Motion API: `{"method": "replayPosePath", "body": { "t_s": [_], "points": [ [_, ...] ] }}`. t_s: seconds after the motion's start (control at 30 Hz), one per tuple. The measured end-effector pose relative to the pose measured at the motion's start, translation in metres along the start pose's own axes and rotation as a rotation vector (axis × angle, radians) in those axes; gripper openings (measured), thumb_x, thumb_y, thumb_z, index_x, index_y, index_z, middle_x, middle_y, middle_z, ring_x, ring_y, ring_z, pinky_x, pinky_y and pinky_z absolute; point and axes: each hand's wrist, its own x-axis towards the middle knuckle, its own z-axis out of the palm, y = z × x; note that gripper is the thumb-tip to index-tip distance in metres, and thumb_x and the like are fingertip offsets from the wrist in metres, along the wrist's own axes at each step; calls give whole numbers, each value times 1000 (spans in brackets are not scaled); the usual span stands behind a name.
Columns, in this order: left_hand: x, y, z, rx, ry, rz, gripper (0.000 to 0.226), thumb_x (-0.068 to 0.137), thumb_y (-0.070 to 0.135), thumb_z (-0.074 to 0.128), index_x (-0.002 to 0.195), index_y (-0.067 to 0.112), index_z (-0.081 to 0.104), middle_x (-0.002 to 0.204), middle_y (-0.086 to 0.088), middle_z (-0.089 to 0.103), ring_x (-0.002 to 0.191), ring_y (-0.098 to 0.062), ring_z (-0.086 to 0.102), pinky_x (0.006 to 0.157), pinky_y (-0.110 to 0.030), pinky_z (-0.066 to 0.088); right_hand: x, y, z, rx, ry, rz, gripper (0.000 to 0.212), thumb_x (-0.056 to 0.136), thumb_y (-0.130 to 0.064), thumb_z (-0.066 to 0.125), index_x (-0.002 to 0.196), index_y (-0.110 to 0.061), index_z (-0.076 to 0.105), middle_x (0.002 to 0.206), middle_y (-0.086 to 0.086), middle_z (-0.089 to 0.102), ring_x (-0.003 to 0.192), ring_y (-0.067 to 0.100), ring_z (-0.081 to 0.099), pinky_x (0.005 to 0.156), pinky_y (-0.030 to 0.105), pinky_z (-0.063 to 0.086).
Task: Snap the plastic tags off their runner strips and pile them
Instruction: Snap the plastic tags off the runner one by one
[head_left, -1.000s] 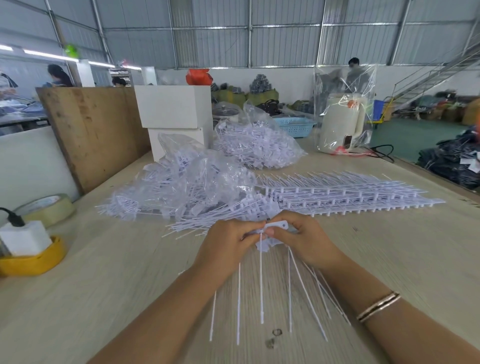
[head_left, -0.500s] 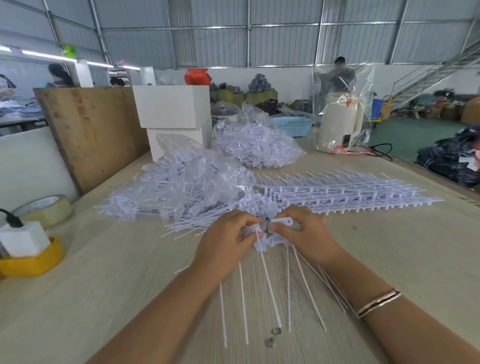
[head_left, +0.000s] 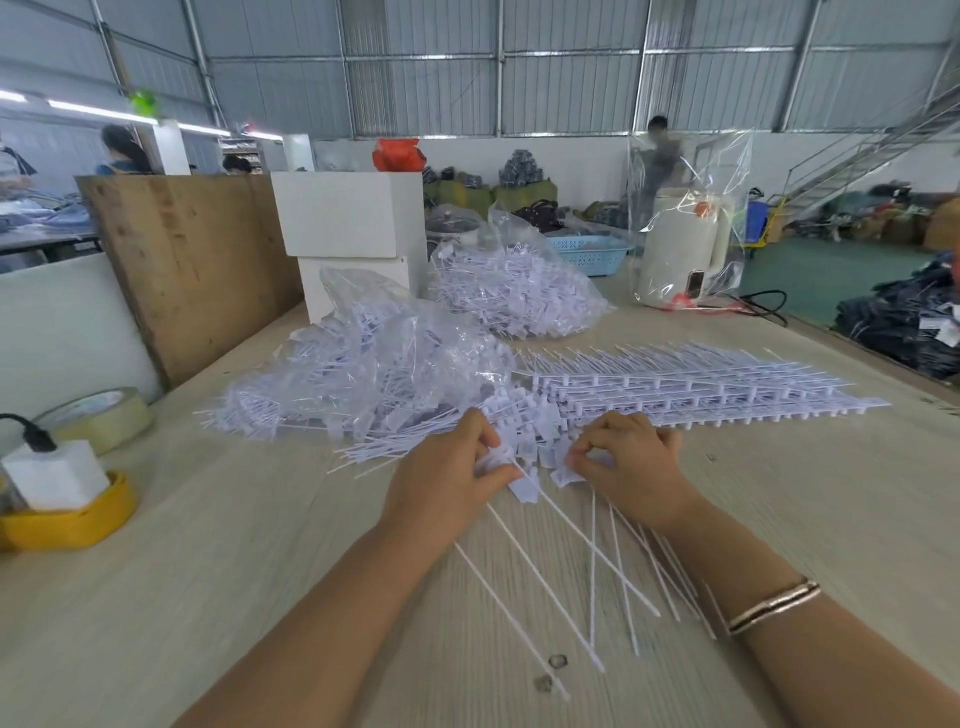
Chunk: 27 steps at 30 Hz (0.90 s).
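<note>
Just beyond both hands lies a loose heap of white plastic tags (head_left: 535, 415), and behind the left hand (head_left: 447, 483) a clear bag of tags (head_left: 374, 364) sags open on the wooden table (head_left: 208, 571). A second, fuller bag (head_left: 514, 296) sits farther back, in front of two stacked white boxes (head_left: 353, 234). Stretching away beyond the right hand (head_left: 628, 467) is a long stack of runner strips (head_left: 691, 389), teeth still attached, reaching nearly to the table's right edge.

The left hand pinches the heads of several tags, fingers curled, their long thin tails (head_left: 545, 582) fanning back toward the person between the two forearms. The right hand's fingers are curled too, pinching a white tag piece (its exact shape is too blurred to tell); a bracelet (head_left: 774, 605) circles that wrist.

Far to the left of the left hand stand a roll of tape (head_left: 98, 415) and a yellow dish (head_left: 72, 519) holding a white block with a black plug. A plywood board (head_left: 197, 270) walls off the table's left side. Beyond the right hand, well back, a white kettle (head_left: 680, 249) sits wrapped in clear plastic, beside a blue basket (head_left: 587, 254).

The room is a metal-roofed workshop with a green floor, a staircase at far right, and blurred people in the background. Bare tabletop lies on either side of the forearms, with two small rings (head_left: 550, 673) near the tails' tips.
</note>
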Motion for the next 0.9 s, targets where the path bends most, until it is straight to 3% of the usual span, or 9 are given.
{"method": "replayPosePath", "body": {
  "t_s": [0.1,0.2,0.3,0.43,0.53,0.63,0.73,0.83,0.9],
  "points": [
    [-3,7,1,25,-32,81,27,77,45,69,89,30,50,83,11,64,76,-8,59,67,-29,48,-4,-13,-4,252,48,-27,18,91,-38,56,82,-31,69,91,-19,56,98,6,42,80,32,16],
    [-3,12,4,81,-58,143,26,77,43,70,91,28,53,84,15,65,77,-9,60,65,-28,46,-9,-32,-2,342,-137,-93,27,92,-38,54,69,-30,65,84,-10,58,98,12,47,93,41,24],
    [-3,13,6,73,-93,149,28,77,45,69,92,28,52,85,11,66,78,-9,60,68,-31,49,-10,-36,0,371,-244,-89,31,91,-40,56,71,-20,68,82,1,59,87,11,49,94,44,29],
    [-4,15,4,-1,-99,156,30,81,55,58,98,31,54,93,16,65,80,-2,59,66,-25,49,-7,-30,-5,572,-192,3,24,89,-30,61,65,-25,63,74,-9,55,80,8,50,96,51,32],
    [-5,14,4,30,-93,202,22,88,33,53,110,30,54,94,17,60,70,0,51,59,-23,41,-5,-26,-6,628,-118,86,24,88,-26,60,66,-20,66,71,-1,59,77,11,53,98,47,33],
    [-5,13,3,71,-79,248,37,81,13,53,115,27,53,101,14,54,63,-1,43,53,-15,26,-5,-25,-8,736,-103,162,24,87,-27,59,66,-22,69,75,24,56,71,21,50,82,40,40],
    [-4,14,2,118,-53,277,32,83,15,58,114,24,55,105,11,54,79,-7,50,61,-21,31,-6,-24,-9,786,-133,170,22,89,-24,58,74,-11,69,71,14,51,69,20,45,69,32,35],
    [-3,14,3,94,-36,264,23,87,25,62,110,22,59,103,11,54,89,-8,52,70,-24,37,-8,-25,-6,760,-199,101,23,89,-26,59,79,-8,68,77,11,56,78,20,52,83,36,37],
    [-3,13,4,88,-25,270,23,87,26,63,109,21,61,103,10,56,89,-9,53,72,-25,40,-10,-26,-7,749,-228,57,17,88,-27,62,73,-19,68,80,8,60,88,19,56,95,41,35]
  ]
}}
